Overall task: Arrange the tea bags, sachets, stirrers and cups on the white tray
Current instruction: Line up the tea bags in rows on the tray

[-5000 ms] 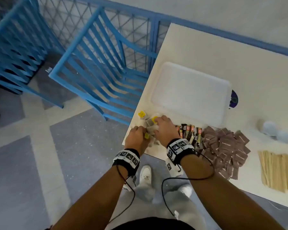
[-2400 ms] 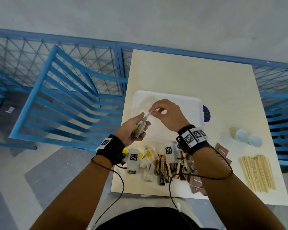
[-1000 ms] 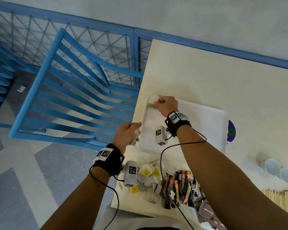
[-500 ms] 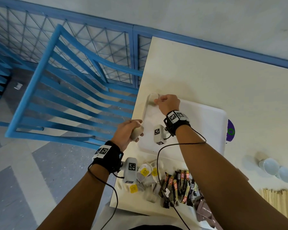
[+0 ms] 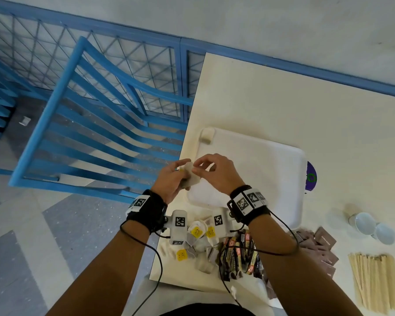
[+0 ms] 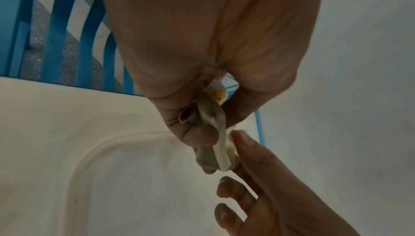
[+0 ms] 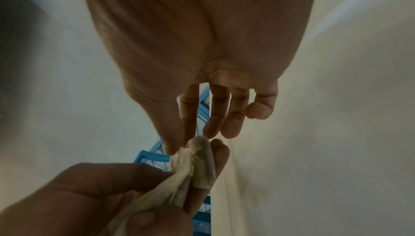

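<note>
Over the near left corner of the white tray [image 5: 255, 179], my left hand [image 5: 183, 173] grips a small bunch of tea bags [image 5: 191, 177]. My right hand [image 5: 197, 169] pinches the top corner of the uppermost bag between thumb and forefinger. The left wrist view shows the bunch [image 6: 215, 138] with a yellow tag in the left hand's grip. In the right wrist view the pinch [image 7: 187, 145] sits on the bag's edge [image 7: 198, 158]. One tea bag [image 5: 207, 135] lies in the tray's far left corner.
Near the table's front edge lie loose tea bags with yellow tags [image 5: 197, 234], dark stick sachets [image 5: 240, 255], brown sachets [image 5: 319, 245] and wooden stirrers [image 5: 374, 283]. Two cups [image 5: 372, 226] stand at the right. A purple disc [image 5: 311, 176] peeks from under the tray. A blue chair [image 5: 96, 137] stands left.
My right hand left one tea bag in the tray's far left corner, drew back to my left hand and now pinches another bag from the bunch.
</note>
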